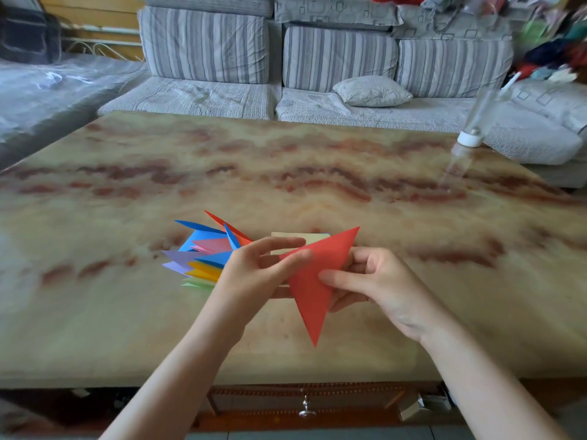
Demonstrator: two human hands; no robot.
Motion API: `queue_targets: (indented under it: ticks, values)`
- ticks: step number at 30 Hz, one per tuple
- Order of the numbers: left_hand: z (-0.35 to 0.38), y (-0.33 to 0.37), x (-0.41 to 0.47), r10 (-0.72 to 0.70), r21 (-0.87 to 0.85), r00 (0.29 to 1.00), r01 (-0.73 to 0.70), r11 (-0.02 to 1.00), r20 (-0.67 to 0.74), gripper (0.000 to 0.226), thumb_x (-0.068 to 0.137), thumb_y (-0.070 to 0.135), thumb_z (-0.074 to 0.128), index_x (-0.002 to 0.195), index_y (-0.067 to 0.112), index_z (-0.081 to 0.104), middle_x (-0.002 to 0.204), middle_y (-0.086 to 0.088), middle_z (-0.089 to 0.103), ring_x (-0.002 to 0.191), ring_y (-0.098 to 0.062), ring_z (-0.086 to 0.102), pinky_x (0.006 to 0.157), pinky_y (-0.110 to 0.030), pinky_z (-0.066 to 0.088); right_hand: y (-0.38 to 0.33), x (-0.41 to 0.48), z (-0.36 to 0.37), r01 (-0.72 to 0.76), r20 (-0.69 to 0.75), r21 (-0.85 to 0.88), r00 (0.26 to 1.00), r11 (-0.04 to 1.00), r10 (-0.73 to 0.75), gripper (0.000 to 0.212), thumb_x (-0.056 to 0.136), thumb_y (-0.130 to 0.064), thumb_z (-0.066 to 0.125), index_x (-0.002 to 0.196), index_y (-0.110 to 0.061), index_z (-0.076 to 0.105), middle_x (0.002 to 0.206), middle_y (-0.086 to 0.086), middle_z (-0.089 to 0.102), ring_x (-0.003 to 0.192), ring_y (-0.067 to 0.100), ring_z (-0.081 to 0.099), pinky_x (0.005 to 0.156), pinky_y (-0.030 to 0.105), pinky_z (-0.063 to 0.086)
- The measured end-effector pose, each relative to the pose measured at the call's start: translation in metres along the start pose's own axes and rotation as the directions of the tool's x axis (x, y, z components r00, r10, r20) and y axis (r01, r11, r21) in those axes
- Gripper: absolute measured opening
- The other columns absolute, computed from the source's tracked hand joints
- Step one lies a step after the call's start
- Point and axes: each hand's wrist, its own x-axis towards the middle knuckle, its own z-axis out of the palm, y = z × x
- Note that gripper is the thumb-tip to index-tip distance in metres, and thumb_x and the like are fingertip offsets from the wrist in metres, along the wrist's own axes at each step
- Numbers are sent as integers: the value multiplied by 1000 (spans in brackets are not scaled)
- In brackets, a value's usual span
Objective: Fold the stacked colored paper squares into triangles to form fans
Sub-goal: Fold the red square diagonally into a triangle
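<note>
A red paper triangle (317,274) is held above the marble table between both hands, its long point hanging toward me. My left hand (254,271) pinches its left corner with thumb and fingers. My right hand (371,281) holds its right side, forefinger laid across the front face. Behind the hands lies the stack of unfolded paper squares (305,239), its top sheet pale tan and mostly hidden. To the left a fan of folded triangles (206,252) in blue, pink, purple, orange, yellow and green spreads on the table.
The marble-patterned table (127,312) stretches wide around the papers. A clear plastic bottle with a white cap (473,131) stands at the far right edge. A grey striped sofa (286,58) runs behind the table. A drawer knob (306,408) shows below the near edge.
</note>
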Motion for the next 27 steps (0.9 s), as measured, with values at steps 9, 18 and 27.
queue_targets:
  ticks: [9, 18, 27]
  values:
    - [-5, -6, 6, 42, -246, 997, -57, 967, -68, 13, 87, 2, 59, 94, 6, 68, 78, -2, 74, 67, -8, 68, 57, -19, 54, 2, 0, 3, 354, -155, -209, 909, 912, -388, 12, 93, -4, 56, 98, -14, 56, 95, 6, 61, 71, 20, 67, 67, 32, 57]
    - [-1, -9, 4, 34, -322, 999, -27, 946, 17, 17, 87, 1, 56, 100, -1, 65, 91, -10, 71, 77, -14, 69, 66, -23, 57, 6, 2, 7, 341, -75, -194, 930, 920, -360, 11, 71, -27, 79, 80, -25, 74, 106, -10, 62, 88, 14, 62, 76, 25, 51]
    - [7, -5, -2, -6, -160, 992, 27, 987, 130, 19, 91, 19, 54, 93, 7, 68, 88, -8, 73, 87, -14, 71, 67, -26, 57, 3, 3, 11, 307, -336, 94, 905, 947, -260, 22, 69, -19, 71, 88, -10, 68, 78, 12, 71, 71, 21, 68, 66, 25, 56]
